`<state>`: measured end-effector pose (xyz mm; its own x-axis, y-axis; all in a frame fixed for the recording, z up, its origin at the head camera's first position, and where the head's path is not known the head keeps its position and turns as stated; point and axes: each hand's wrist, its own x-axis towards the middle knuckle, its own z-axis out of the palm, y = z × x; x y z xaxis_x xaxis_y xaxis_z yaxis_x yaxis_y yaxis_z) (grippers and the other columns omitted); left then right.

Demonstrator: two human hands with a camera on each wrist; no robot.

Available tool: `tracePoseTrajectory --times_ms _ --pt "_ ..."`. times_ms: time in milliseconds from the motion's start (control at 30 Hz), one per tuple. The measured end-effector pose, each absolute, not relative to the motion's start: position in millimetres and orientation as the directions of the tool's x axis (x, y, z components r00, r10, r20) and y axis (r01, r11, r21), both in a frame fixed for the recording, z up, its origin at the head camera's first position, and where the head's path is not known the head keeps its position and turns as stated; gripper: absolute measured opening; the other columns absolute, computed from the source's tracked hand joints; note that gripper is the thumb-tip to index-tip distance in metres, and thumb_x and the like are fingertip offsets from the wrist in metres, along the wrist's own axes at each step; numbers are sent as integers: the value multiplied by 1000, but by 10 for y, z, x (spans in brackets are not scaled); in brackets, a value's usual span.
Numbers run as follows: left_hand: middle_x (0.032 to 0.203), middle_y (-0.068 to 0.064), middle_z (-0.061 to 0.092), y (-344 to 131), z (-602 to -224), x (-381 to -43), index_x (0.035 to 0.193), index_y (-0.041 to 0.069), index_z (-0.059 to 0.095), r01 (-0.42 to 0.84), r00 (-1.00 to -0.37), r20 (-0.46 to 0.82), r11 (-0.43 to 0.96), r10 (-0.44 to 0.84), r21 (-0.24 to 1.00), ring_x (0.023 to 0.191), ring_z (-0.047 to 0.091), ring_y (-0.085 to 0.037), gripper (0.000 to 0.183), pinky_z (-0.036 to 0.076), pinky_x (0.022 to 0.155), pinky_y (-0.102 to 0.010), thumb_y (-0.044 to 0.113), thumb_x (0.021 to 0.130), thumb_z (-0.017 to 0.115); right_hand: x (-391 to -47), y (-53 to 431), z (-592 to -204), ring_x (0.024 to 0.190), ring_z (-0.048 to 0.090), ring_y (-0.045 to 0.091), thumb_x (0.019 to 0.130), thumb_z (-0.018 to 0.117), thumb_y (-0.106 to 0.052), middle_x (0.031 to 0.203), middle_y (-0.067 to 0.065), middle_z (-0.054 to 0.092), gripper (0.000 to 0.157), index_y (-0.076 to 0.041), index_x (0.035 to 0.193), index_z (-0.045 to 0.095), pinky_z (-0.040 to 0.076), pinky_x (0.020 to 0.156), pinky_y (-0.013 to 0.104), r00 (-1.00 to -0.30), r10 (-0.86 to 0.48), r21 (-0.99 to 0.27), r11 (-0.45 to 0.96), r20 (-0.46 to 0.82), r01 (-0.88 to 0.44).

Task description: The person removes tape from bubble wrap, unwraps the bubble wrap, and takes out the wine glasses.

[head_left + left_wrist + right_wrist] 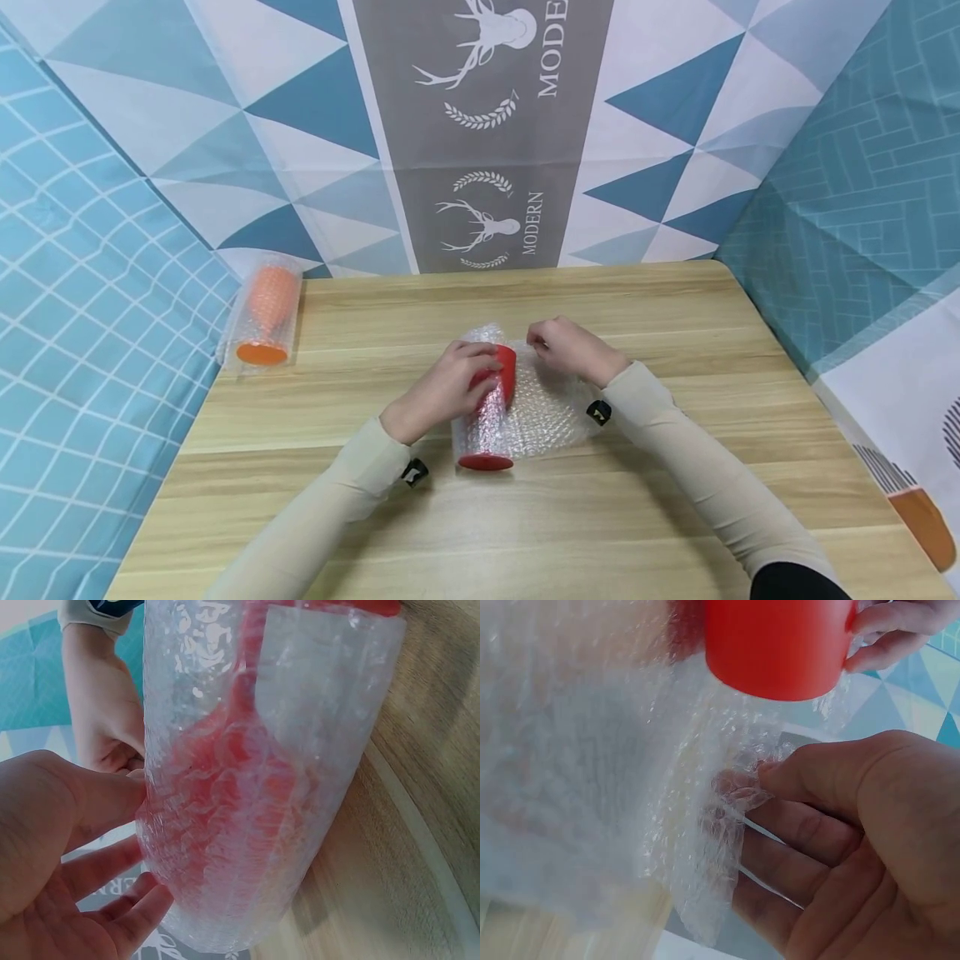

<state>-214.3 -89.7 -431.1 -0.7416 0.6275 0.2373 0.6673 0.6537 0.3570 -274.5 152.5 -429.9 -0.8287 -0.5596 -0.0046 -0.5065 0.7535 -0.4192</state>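
Note:
A red goblet lies on its side on the table, its round foot toward me. Bubble wrap covers part of it, and a loose flap spreads out to the right. My left hand holds the goblet from the left, fingers over its bowl. In the left wrist view, the stem and bowl show through the wrap. My right hand pinches the far edge of the loose flap. The right wrist view has the thumb and fingers on the crumpled wrap edge, beside the bare red bowl.
An orange goblet in bubble wrap stands at the table's far left corner. The wooden table meets patterned cloth at the back and sides. Each wrist wears a small black camera.

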Motion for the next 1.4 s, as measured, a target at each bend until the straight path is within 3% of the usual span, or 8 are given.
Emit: tracePoseTrajectory --times_ms 1033,1400 --pt "137 -14 66 -895 -4290 -2141 118 7 76 663 -743 215 650 634 371 132 56 -34 24 44 114 -47 15 96 73 -3012 1779 -4484 111 71 35 99 61 -2 111 18 75 14 0 106 74 57 100 47 -869 -495 -522 738 11 -427" --pt "139 -14 65 -902 -4285 -2139 120 8 75 646 -757 200 666 622 374 132 56 -35 25 45 115 -48 15 96 73 -2965 1642 -4267 127 63 36 98 64 -7 130 17 70 29 -1 126 68 52 108 50 -850 -524 -488 756 -52 -436"
